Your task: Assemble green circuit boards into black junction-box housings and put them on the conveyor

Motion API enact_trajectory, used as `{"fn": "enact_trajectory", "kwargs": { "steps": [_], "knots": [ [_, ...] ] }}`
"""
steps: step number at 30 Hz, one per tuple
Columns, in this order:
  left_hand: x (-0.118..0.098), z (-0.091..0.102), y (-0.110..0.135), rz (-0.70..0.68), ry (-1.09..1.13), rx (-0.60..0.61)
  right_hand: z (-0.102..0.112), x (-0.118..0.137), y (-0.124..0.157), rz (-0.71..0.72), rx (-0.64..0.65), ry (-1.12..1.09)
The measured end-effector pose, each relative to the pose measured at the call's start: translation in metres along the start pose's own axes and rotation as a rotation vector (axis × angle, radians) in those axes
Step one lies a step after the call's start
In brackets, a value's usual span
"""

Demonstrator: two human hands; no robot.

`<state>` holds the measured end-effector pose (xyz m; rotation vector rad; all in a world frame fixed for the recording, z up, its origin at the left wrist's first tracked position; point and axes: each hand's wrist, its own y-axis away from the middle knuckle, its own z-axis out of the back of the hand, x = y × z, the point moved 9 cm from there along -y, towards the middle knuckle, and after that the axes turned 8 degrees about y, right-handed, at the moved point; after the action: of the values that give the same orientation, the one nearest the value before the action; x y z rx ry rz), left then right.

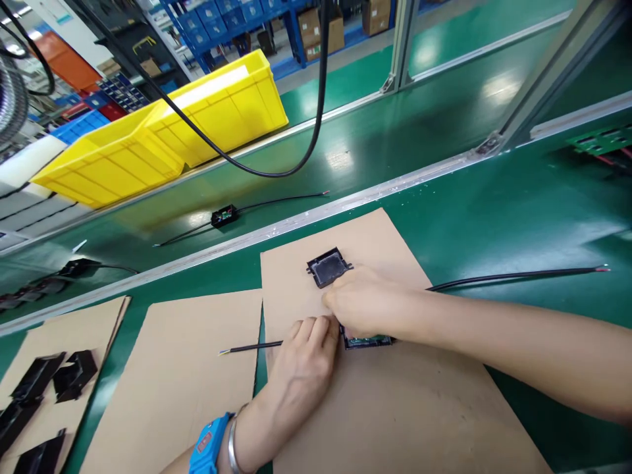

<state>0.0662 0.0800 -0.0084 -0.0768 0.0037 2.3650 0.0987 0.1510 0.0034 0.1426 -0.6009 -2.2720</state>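
One case is partly covered by left hand and right hand, both curled, grip hidden, and should be kept flat on cardboard, cable unstrained.

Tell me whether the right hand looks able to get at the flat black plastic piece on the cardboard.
Probably yes: the black plastic piece lies just beyond the right hand, with nothing on top. That hand is over the open black case, though.
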Motion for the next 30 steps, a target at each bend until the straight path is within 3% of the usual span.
{"fn": "enact_trajectory", "kwargs": {
  "steps": [4, 7, 10, 13, 19, 24, 30],
  "knots": [
    [0.019, 0.003, 0.007, 0.058, 0.269, -0.022, 0.008, 0.000, 0.006, -0.001, -0.029, 0.021],
    [0.022, 0.017, 0.009, 0.090, 0.334, -0.076, 0.009, -0.011, 0.026, 0.040, -0.172, -0.090],
    [0.007, 0.035, 0.005, -0.004, 0.396, -0.153, 0.007, -0.032, 0.064, 0.047, -0.401, -0.241],
    [-0.018, 0.032, -0.002, -0.172, 0.395, -0.099, -0.008, -0.050, 0.096, -0.004, -0.496, -0.256],
    [-0.035, 0.015, -0.007, -0.302, 0.197, -0.078, -0.039, -0.072, 0.107, -0.173, -0.451, -0.254],
    [-0.035, 0.019, -0.006, -0.313, 0.193, -0.075, -0.041, -0.066, 0.101, -0.067, -0.449, -0.372],
    [-0.035, 0.003, -0.008, -0.285, 0.189, 0.107, -0.038, -0.040, 0.093, 0.040, -0.409, -0.416]
  ]
}}
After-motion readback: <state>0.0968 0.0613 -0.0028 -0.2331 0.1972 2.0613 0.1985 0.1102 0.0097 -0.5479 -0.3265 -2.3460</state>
